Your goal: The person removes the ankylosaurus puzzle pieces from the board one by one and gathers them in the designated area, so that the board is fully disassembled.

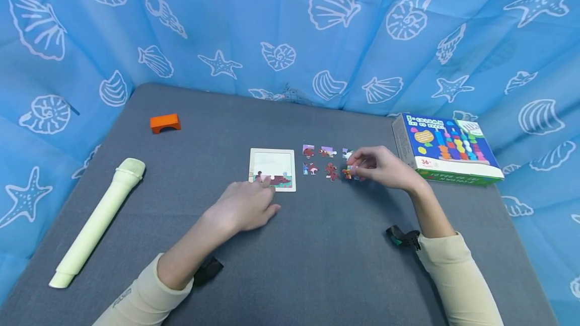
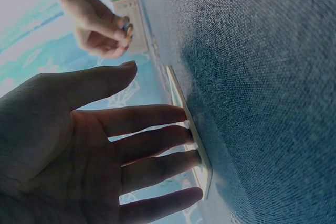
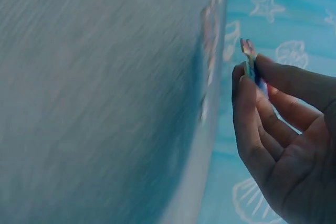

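In the head view a square puzzle board with a pale rim lies mid-table, with fitted pieces along its lower edge. My left hand reaches over its lower left corner. The left wrist view shows the fingers nearly straight, their tips at the board's edge. Between thumb and fingers my right hand pinches a small colourful jigsaw piece, raised off the table in the right wrist view. Several loose jigsaw pieces lie between board and right hand; that hand partly covers one piece.
A boxed bead toy stands at the right, beyond the right hand. On the left lie a pale green toy microphone and an orange arch block. A blue shell-patterned curtain borders the grey table.
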